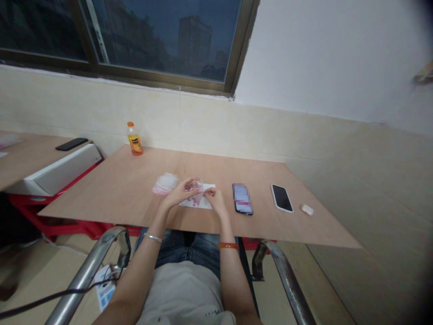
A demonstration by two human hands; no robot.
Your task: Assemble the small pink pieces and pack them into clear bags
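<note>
My left hand [182,192] is closed on a small clear plastic bag [198,186], holding it above a white sheet of paper [206,204]. Reddish specks show in or behind the bag; which of the two I cannot tell. Small dark red pieces [194,201] lie on the paper under my hands. Just right of the bag, my right hand [215,198] has its fingertips pinched together. Whatever they hold is too small to make out. Left of my left hand lies a pile of clear bags [165,184] with pink edges.
On the wooden table [257,230], right of my hands, lie a phone with a lit screen [242,198], a white-edged phone [282,197] and a small white case [307,209]. An orange drink bottle [135,143] stands at the back left. Metal armrests [287,275] flank me.
</note>
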